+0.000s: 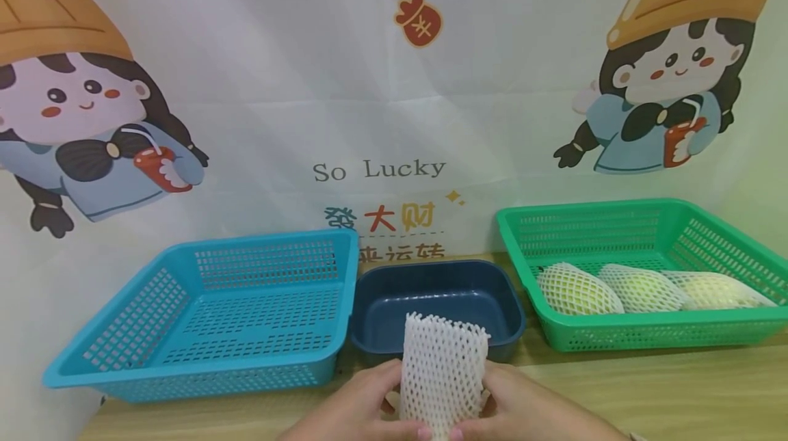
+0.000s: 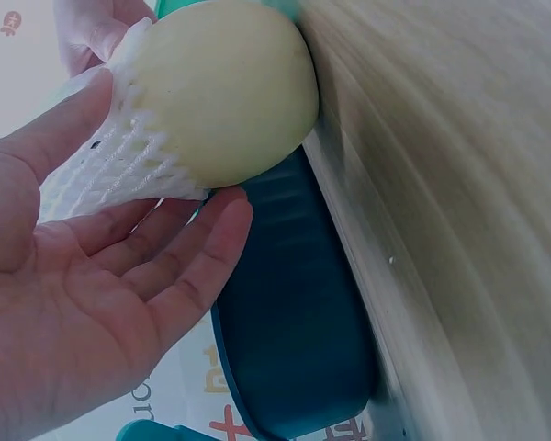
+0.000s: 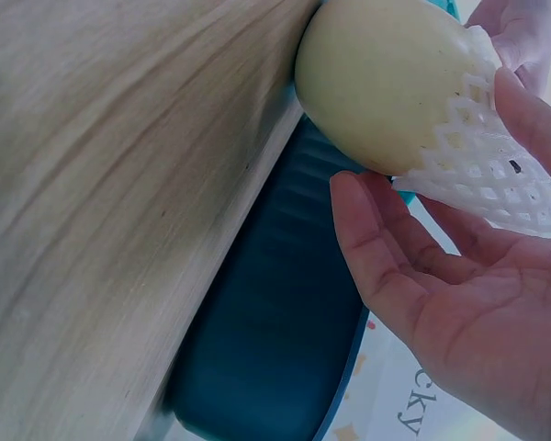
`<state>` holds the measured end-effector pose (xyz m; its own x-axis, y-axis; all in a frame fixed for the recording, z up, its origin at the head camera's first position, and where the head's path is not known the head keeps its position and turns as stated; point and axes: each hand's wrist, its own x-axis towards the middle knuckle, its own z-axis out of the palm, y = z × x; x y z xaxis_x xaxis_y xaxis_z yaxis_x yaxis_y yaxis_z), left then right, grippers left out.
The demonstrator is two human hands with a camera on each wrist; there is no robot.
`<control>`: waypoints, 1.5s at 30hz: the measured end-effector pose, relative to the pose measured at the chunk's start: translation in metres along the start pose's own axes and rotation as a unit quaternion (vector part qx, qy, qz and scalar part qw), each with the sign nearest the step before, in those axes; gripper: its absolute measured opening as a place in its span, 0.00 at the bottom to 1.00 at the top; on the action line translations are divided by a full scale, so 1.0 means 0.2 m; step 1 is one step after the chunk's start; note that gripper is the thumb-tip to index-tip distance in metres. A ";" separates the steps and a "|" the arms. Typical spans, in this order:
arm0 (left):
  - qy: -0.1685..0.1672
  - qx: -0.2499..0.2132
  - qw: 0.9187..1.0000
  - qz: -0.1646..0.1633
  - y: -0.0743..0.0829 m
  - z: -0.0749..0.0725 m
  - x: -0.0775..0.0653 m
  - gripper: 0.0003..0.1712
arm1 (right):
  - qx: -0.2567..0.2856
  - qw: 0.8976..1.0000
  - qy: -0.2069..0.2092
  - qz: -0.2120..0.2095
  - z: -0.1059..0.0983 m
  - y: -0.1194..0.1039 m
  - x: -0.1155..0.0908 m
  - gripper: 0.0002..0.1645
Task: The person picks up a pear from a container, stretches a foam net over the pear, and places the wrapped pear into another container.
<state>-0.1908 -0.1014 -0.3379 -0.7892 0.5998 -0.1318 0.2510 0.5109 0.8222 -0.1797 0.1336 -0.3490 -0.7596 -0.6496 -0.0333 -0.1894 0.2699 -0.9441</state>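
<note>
A white foam net sleeve (image 1: 443,366) stands upright between both hands, at the bottom middle of the head view. In the wrist views a pale yellow, smooth, round-ended fruit (image 2: 234,92) sticks out of the sleeve's lower end, close to the table. My left hand (image 1: 375,407) holds the sleeve from the left, thumb on the near face and fingers bent around the side. On the right, my right hand (image 1: 517,407) grips it in the same way, with its thumb (image 3: 533,124) on the net. The head view hides the fruit inside the sleeve.
Behind the hands sits a dark blue basin (image 1: 431,273). To the left lies a blue perforated basket (image 1: 203,386). A green basket (image 1: 665,325) at the right holds three netted fruits (image 1: 579,288) along its near wall. A printed white cloth (image 1: 277,85) hangs behind the wooden table (image 1: 677,386).
</note>
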 end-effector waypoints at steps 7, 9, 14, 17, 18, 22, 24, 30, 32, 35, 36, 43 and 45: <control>-0.015 -0.015 1.000 0.003 -0.02 0.00 0.00 0.26 | -0.001 0.999 0.006 0.033 0.00 0.01 0.00 0.38; -0.019 -0.021 0.999 0.015 -0.02 0.00 0.00 0.25 | 0.007 0.999 0.005 0.041 -0.01 0.01 0.00 0.37; -0.030 -0.026 0.999 0.023 -0.04 0.00 0.00 0.25 | -0.009 0.999 0.002 0.046 -0.01 0.00 0.00 0.33; -0.035 -0.020 0.999 0.022 -0.05 0.00 0.01 0.26 | -0.031 0.998 0.001 0.045 -0.01 0.00 -0.01 0.31; -0.035 -0.017 0.999 0.022 -0.05 0.00 0.01 0.26 | -0.037 0.998 0.000 0.044 -0.01 0.01 -0.01 0.30; -0.038 -0.015 0.999 0.018 -0.05 0.00 0.01 0.26 | -0.068 0.997 0.001 0.032 -0.01 0.01 -0.01 0.28; -0.040 -0.014 0.999 0.018 -0.05 0.00 0.01 0.26 | -0.079 0.997 0.000 0.024 -0.01 0.01 -0.01 0.28; -0.043 0.002 0.999 0.030 -0.06 0.00 0.01 0.27 | -0.104 0.994 0.000 0.016 -0.01 0.02 -0.01 0.28; -0.043 0.009 0.998 0.038 -0.07 0.00 0.01 0.27 | -0.108 0.994 0.001 0.016 -0.02 0.02 -0.01 0.29; -0.047 0.009 0.998 0.037 -0.07 0.00 0.01 0.27 | -0.109 0.994 0.001 0.012 -0.02 0.02 -0.01 0.29; -0.049 0.008 0.998 0.034 -0.07 0.00 0.01 0.26 | -0.110 0.994 0.000 0.010 -0.02 0.02 -0.01 0.28; -0.063 -0.003 0.998 0.017 -0.08 -0.01 0.01 0.25 | -0.106 0.994 -0.007 0.021 -0.01 0.03 -0.01 0.26; -0.065 -0.002 0.998 0.020 -0.08 -0.01 0.01 0.26 | -0.103 0.994 -0.011 0.024 -0.01 0.03 -0.01 0.27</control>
<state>-0.1969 -0.1101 -0.3506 -0.6996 0.6942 -0.1691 0.2781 0.4826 0.8305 -0.1805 0.1376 -0.3536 -0.7570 -0.6478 -0.0856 -0.2788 0.4386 -0.8544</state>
